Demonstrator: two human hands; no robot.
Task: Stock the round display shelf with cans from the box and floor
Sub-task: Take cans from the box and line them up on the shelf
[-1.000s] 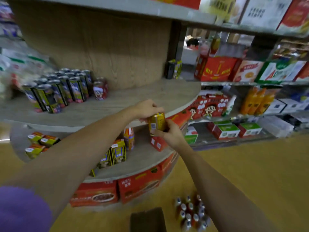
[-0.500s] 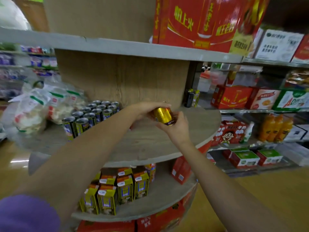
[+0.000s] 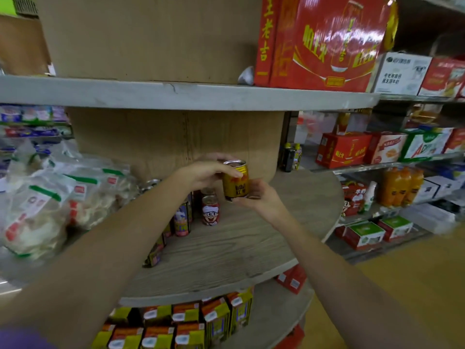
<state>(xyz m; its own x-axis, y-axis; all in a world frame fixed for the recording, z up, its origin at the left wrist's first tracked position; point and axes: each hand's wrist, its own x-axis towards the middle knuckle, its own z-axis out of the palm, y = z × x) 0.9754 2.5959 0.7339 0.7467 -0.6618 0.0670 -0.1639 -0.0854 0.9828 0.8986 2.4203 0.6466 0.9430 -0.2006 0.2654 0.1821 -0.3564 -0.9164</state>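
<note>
Gold can (image 3: 235, 182) raised upright, left hand (image 3: 204, 172) gripping — right hand (image 3: 261, 200) beneath.

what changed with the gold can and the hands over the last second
The gold can rose from beside the lower tier to above the middle tier and now stands upright after tilting. Unchanged: the left hand and right hand both hold it, and it is not yet set down.
</note>
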